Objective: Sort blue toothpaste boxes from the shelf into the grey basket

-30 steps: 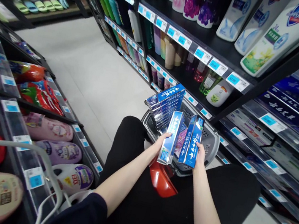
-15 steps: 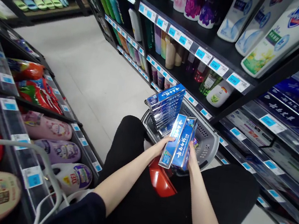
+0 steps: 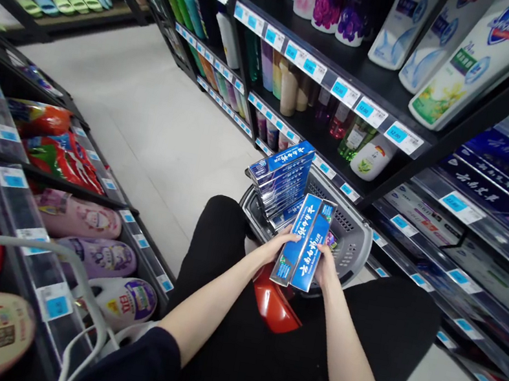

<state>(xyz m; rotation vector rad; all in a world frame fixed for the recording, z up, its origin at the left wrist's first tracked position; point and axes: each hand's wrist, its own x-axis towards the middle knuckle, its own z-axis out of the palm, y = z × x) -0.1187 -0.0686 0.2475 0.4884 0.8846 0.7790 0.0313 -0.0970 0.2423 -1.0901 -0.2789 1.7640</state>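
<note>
Two blue toothpaste boxes lie side by side between my hands, over the near part of the grey shopping basket [image 3: 362, 252]. My left hand [image 3: 272, 248] is closed on the left toothpaste box [image 3: 292, 250], thumb across its front. Around the right toothpaste box [image 3: 310, 253] my right hand [image 3: 326, 270] is closed, its thumb on the edge. Both boxes tilt slightly, their printed faces up. A stack of similar boxes [image 3: 284, 182] stands in the basket's left end. Below my hands is a red curved piece [image 3: 278, 303], perhaps the basket's handle; its upper part is hidden.
Shelves of bottles [image 3: 447, 60] rise in front, with boxed toothpaste [image 3: 494, 173] on racks at the right. Left of me, a low shelf holds detergent bottles [image 3: 98, 255] and bags. A white cable-like loop [image 3: 86, 292] crosses the lower left. Slippers [image 3: 63, 4] sit farther back.
The two toothpaste boxes now lie more evenly, with both front faces turned up. My right thumb has moved inward onto the right box. The basket and its stack stay put.
</note>
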